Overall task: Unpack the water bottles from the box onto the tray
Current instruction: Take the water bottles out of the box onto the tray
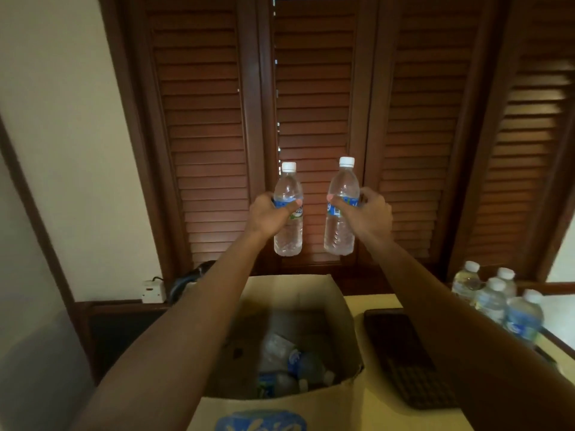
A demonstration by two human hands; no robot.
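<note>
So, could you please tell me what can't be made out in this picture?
Head view only:
- Tray: not visible under the four standing bottles; the right forearm and frame edge hide it.
- Box contents: dim and blurred, bottle count unclear.
- Labels on the held bottles: covered by the left hand and right hand.

Two clear plastic water bottles are held upright in the air above the box, side by side and apart. The left bottle [288, 209] and the right bottle [341, 206] each have a white cap and a blue label round the middle. The cardboard box [342, 309] stands open below, tan, with a blue mark on its near wall. More bottles [295, 365] lie inside it on their sides in a loose heap. Four bottles [497, 303] stand upright in a tight group at the right, each with a white cap; what they stand on is hard to make out.
</note>
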